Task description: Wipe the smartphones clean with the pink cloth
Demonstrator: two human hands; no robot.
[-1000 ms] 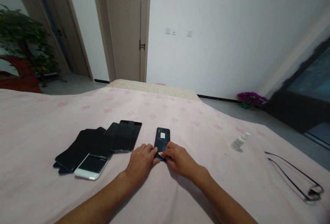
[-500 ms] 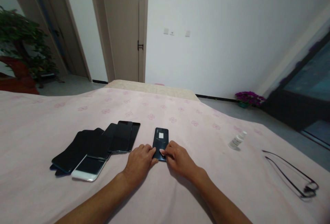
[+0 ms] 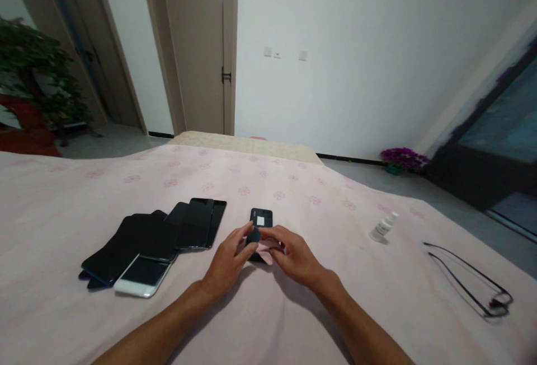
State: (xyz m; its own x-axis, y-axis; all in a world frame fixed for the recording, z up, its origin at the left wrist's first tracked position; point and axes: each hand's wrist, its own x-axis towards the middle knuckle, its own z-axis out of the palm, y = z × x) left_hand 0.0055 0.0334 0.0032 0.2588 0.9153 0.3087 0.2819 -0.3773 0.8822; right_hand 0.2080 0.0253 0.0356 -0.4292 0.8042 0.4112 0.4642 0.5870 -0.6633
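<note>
Over phone (image 3: 268, 220) | pink cloth (image 3: 265, 255) now more exposed | right hand (image 3: 296, 250): grip pinching it | left hand (image 3: 226, 256): grip unclear

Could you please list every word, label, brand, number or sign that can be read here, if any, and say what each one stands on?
No text can be read with certainty.
Bottle: printed label, too blurred to read.
Dark phone: tiny pale lettering near a top corner, too small to read.
White sticker on that phone: no legible text.
</note>
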